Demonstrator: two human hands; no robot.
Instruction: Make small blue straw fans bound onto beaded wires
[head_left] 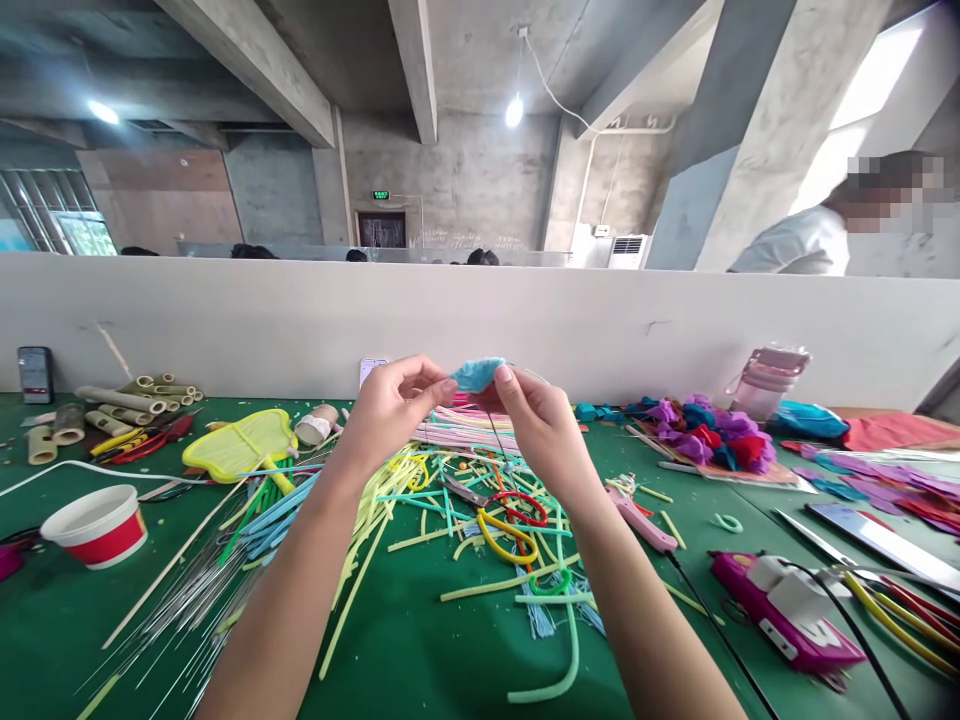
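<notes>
Head view: left hand [395, 395] and right hand [537, 412] pinch the blue piece [477, 375] by its 2 ends, raised over the table [375, 655], apart from the scissors [466, 491]. Light, even fingertip pressure should prevent crumpling; steady wrists would likely keep both sides level.

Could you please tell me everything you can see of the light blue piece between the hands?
The light blue piece is small, wider than tall, with a soft, fuzzy look, perhaps fabric. It is held up above the green table, its left end pinched by the left hand and its right end by the right hand. A thin dark strand shows just below.
</notes>
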